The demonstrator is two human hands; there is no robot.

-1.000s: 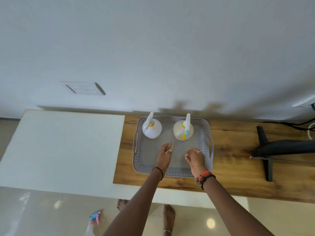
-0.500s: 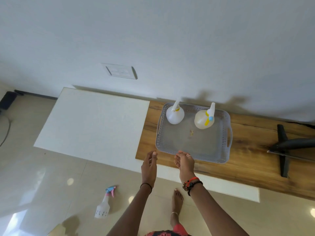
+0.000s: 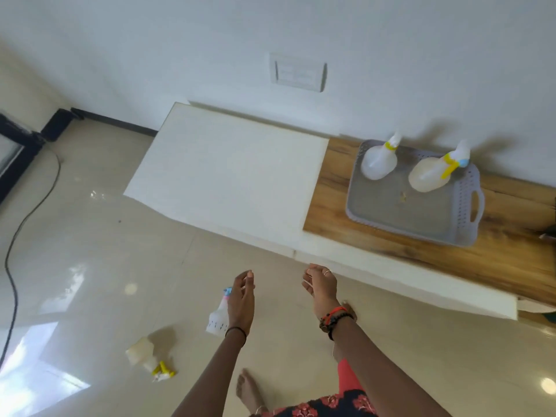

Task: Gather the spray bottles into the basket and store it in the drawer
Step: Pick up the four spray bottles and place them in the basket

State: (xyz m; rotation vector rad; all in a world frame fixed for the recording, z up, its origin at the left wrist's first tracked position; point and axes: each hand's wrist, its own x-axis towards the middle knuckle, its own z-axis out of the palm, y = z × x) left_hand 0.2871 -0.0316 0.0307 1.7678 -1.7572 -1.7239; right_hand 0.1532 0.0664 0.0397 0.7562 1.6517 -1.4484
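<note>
While a spray bottle [image 3: 217,319] stands on the floor [image 3: 90,266] just left of them, the left hand [image 3: 242,299] and right hand [image 3: 320,288] hover relaxed, empty.

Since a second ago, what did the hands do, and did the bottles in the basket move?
Both hands drew back from the basket, off the table. The left hand and right hand now hang over the floor, holding nothing. The view swung left, revealing a yellow-trigger bottle on the floor near the pink-trigger bottle. In the basket, the left bottle and right bottle stayed upright.
</note>
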